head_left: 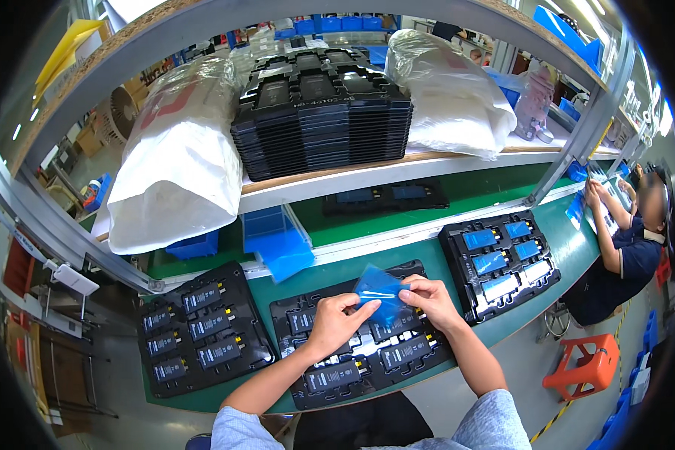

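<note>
Blue film: a translucent sheet (377, 291) held up in both hands above the middle tray
Left hand's grip: the left hand (334, 324) pinches the sheet's lower left side between thumb and fingers
Right hand's grip: the right hand (432, 301) pinches its right edge the same way
Middle tray: black tray (283, 321) on the green counter (570, 244), holding dark battery-like packs (333, 376)
Left tray: black (258, 343), holding similar dark packs
Right tray: black (451, 259), its packs faced in blue and silver
Shelf: tray stack (322, 139) between two white bags
</note>
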A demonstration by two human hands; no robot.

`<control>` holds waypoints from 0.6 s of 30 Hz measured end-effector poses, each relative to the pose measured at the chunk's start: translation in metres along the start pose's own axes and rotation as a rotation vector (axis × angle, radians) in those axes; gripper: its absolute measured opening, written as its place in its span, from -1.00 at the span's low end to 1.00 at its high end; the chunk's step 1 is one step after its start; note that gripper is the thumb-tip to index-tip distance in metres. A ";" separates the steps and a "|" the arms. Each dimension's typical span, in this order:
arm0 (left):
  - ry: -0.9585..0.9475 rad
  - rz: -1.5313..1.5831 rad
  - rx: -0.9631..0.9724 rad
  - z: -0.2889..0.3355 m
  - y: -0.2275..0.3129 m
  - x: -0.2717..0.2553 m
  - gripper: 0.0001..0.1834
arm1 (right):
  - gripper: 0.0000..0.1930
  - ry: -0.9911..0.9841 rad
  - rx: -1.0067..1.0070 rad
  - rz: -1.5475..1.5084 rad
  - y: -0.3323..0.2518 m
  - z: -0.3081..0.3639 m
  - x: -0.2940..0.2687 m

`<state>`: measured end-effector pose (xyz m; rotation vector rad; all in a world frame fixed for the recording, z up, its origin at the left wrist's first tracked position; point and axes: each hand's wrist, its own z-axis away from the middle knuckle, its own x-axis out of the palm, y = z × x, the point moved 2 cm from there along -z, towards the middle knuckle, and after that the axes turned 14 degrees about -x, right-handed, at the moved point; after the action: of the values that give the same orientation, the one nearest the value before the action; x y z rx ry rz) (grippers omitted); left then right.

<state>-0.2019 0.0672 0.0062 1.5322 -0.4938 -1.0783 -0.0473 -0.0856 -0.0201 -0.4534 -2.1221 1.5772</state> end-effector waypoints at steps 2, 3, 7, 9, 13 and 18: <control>0.087 -0.143 0.085 0.002 0.009 -0.007 -0.69 | -0.86 0.011 -0.039 0.060 -0.001 -0.001 0.000; 0.124 -0.214 0.126 0.002 0.014 -0.011 -0.67 | -0.87 0.032 -0.049 0.067 0.000 0.001 -0.003; 0.446 -0.661 0.485 0.006 0.038 -0.043 -0.64 | -0.85 0.179 0.007 0.040 -0.003 0.005 -0.012; 0.543 -0.820 0.452 0.017 0.050 -0.059 -0.70 | -0.83 0.167 0.104 -0.008 -0.008 0.013 -0.020; 0.232 -1.188 0.293 0.047 0.050 -0.059 -0.94 | -0.79 0.079 0.276 0.188 -0.006 0.035 -0.024; -0.155 -1.055 0.281 0.060 0.020 -0.009 -0.72 | -0.76 0.019 0.335 0.336 -0.010 0.040 -0.016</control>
<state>-0.2514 0.0359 0.0320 2.0175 0.1286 -1.9955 -0.0551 -0.1296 -0.0227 -0.7306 -1.7829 2.0582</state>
